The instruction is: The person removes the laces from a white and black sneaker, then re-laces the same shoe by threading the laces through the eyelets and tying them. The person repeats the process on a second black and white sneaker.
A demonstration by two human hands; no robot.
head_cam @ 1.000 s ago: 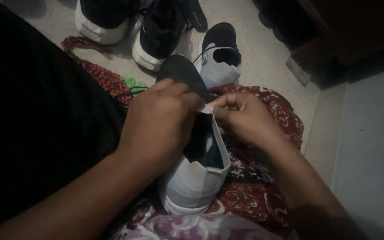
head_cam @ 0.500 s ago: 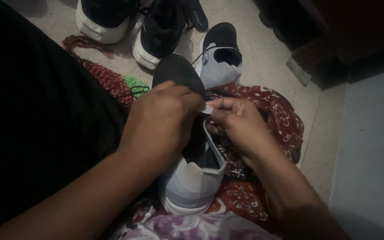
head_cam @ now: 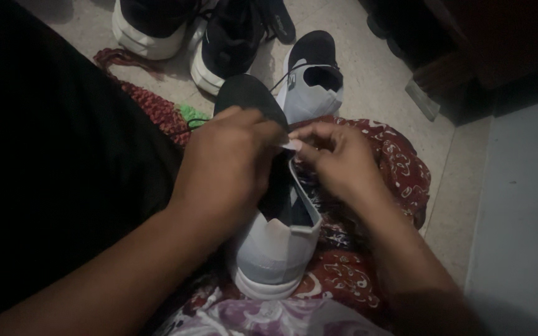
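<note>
Two bare hands work on one grey fabric sneaker with a white sole and black lining (head_cam: pixel 275 249), which rests heel toward the camera on a red patterned cloth (head_cam: pixel 400 168) in the person's lap. The left hand (head_cam: pixel 228 165) covers the sneaker's upper from the left side; its fingers (head_cam: pixel 263 127) are curled and pressed together at the front of the shoe opening. The right hand (head_cam: pixel 337 158) meets it from the right, its fingers (head_cam: pixel 312 134) bent and pinching a small pale tab at the edge of the sneaker's collar (head_cam: pixel 294 146). The fingertips of the two hands touch or nearly touch at this tab; which hand bears the grip cannot be told. A thin black shoelace (head_cam: pixel 294 70) runs from the hands toward the floor beyond.

On the pale tiled floor (head_cam: pixel 375 81) ahead lies a second grey sneaker with a black toe (head_cam: pixel 312 74), near the held one. Farther off stand two black shoes with white soles (head_cam: pixel 219 43). A red braided cord (head_cam: pixel 151 102) lies to the left, against a dark garment (head_cam: pixel 51 174). A purple flowered cloth (head_cam: pixel 244 314) lies just below the sneaker's heel.
</note>
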